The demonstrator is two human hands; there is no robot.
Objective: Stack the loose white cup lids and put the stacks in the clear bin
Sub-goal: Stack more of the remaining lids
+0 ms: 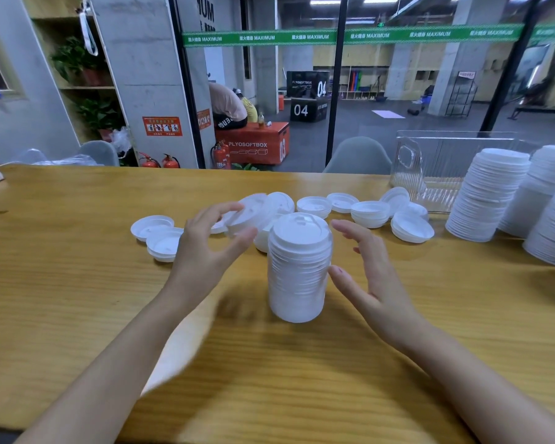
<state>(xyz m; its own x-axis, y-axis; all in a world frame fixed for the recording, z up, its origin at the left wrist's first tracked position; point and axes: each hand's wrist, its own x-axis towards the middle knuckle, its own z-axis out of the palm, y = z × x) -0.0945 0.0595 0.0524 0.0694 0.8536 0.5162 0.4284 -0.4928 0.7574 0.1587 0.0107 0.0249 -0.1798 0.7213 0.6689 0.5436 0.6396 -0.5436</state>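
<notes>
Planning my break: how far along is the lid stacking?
Done: tall stacks stand at the right, outside the clear bin. In hand: a centre stack stands between the open right hand and left hand. Left: loose lids behind it, then binning every stack.

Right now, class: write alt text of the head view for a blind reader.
A stack of white cup lids stands on a wooden table between a person's left hand and right hand, both open beside it. Loose lids lie behind it; taller stacks and a clear bin stand at the right.
</notes>
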